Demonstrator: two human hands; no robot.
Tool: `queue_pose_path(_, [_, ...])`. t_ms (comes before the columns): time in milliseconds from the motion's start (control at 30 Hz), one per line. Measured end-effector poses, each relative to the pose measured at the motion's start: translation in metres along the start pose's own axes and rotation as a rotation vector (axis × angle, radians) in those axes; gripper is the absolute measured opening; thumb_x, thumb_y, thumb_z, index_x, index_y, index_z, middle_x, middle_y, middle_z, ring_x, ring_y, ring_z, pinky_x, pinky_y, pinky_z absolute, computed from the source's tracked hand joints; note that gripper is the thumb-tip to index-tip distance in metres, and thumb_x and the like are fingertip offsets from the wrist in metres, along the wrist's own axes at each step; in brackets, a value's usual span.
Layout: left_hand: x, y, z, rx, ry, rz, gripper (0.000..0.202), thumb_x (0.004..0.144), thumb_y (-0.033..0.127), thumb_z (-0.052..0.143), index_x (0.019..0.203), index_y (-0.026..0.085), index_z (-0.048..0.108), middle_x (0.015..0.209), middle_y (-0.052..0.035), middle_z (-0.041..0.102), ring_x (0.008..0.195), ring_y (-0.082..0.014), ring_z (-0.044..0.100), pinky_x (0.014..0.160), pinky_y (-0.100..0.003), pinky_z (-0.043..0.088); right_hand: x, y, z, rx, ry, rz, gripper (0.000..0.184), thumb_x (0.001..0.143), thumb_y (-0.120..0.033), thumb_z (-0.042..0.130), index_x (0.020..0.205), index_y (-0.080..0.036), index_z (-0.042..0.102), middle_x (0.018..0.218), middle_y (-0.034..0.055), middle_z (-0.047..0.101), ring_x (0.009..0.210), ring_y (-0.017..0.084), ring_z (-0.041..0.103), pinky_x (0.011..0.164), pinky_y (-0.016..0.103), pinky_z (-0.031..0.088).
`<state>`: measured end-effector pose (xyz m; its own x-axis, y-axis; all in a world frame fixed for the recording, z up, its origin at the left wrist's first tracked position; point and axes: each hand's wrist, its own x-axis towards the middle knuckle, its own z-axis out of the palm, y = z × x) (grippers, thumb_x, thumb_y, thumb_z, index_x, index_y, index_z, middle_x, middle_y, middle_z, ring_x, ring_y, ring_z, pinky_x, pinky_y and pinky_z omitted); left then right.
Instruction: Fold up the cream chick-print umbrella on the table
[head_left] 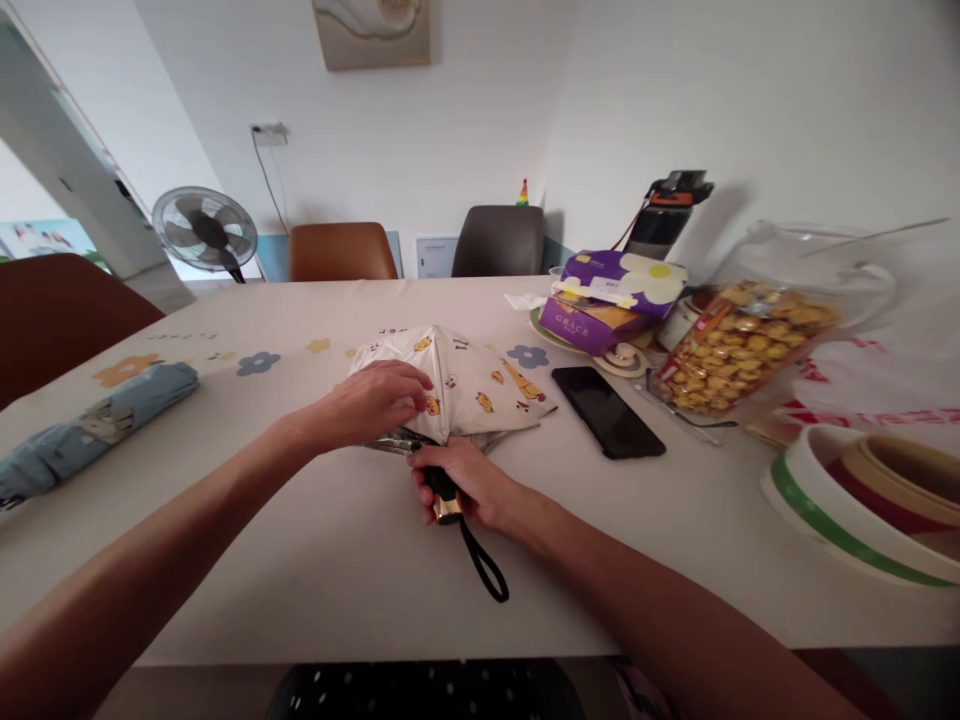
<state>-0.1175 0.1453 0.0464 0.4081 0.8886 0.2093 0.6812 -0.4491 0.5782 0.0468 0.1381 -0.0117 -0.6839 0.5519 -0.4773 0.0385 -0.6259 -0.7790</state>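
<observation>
A white umbrella [480,390] printed with small yellow chicks lies on the pale surface [285,590], its cloth partly spread and loosely folded, its black handle [442,485] toward the person. The right hand [469,480] is clamped around that handle, its thumb near the edge of the cloth. A black strap [484,565] loops from the gold-coloured end of the handle onto the surface. The left hand [386,400] is over the left part of the umbrella, its fingers loosely bent and apart from the thumb; whether it presses on the cloth, I cannot tell.

Just to the right of the umbrella lies a black phone [609,410], screen up. Farther right of the umbrella and beyond it are a purple box [592,322], a dark bottle [660,228] and a clear bag of round yellow-brown snacks [750,340]. Well to the right of the umbrella, nearer the person, is a white ring-shaped thing with a green band [795,490]. Well to its left lies a folded blue umbrella [112,420]. Beyond the white umbrella, past the surface, stand a brown chair [341,250], a dark chair [499,242] and a fan [204,230].
</observation>
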Motion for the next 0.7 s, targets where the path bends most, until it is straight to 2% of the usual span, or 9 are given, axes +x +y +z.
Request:
queue_pose_path(167, [-0.004,-0.007,-0.004,0.099,-0.069,0.02,0.029,0.064,0.02,0.065,0.091,0.03,0.07,0.118,-0.0015,0.061,0.118,-0.0267,0.046,0.106,-0.043,0.024,0.0,0.0,-0.001,0.009,-0.025,-0.009,0.022,0.08,-0.013,0.05,0.058,-0.012,0.051,0.044,0.0005,0.052,0.033,0.011,0.049,0.037,0.024,0.047])
queue_pose_path(267, [-0.004,-0.012,-0.005,0.125,-0.098,0.083,0.019,0.074,0.024,0.059,0.087,0.031,0.072,0.111,-0.0009,0.065,0.109,-0.0231,0.053,0.102,-0.04,0.03,0.0,0.0,-0.002,0.004,-0.037,-0.007,0.023,0.08,-0.014,0.05,0.057,-0.011,0.052,0.043,0.0007,0.052,0.033,0.011,0.048,0.037,0.024,0.047])
queue_pose_path(367, [-0.003,-0.017,-0.004,0.118,-0.047,0.132,0.018,0.081,0.029,0.055,0.086,0.03,0.072,0.104,-0.0014,0.067,0.1,-0.0197,0.058,0.094,-0.036,0.04,0.0,0.0,-0.001,0.03,-0.042,-0.013,0.019,0.079,-0.013,0.051,0.059,-0.011,0.053,0.046,0.0001,0.053,0.035,0.011,0.049,0.037,0.025,0.048])
queue_pose_path(467, [-0.003,-0.017,-0.003,0.087,0.018,0.144,0.019,0.082,0.029,0.054,0.085,0.027,0.073,0.101,-0.0019,0.068,0.098,-0.0179,0.059,0.092,-0.033,0.043,-0.001,0.0,-0.001,0.037,-0.03,-0.012,0.019,0.079,-0.014,0.053,0.06,-0.011,0.053,0.047,0.0001,0.053,0.035,0.01,0.048,0.037,0.024,0.048])
queue_pose_path(567, [-0.004,-0.013,-0.004,0.034,0.023,0.11,0.02,0.082,0.029,0.053,0.088,0.025,0.072,0.102,-0.0011,0.068,0.1,-0.0169,0.059,0.093,-0.031,0.044,-0.002,-0.001,0.0,0.008,-0.025,-0.009,0.02,0.079,-0.016,0.054,0.059,-0.011,0.052,0.045,0.0004,0.052,0.035,0.009,0.048,0.037,0.023,0.047])
queue_pose_path(700, [-0.006,-0.009,-0.004,-0.051,0.017,-0.013,0.02,0.081,0.03,0.053,0.087,0.025,0.071,0.103,0.0008,0.068,0.099,-0.0155,0.06,0.092,-0.029,0.046,-0.002,-0.001,0.001,0.003,-0.018,-0.012,0.018,0.078,-0.014,0.055,0.06,-0.012,0.052,0.045,-0.0001,0.052,0.036,0.009,0.049,0.039,0.023,0.048])
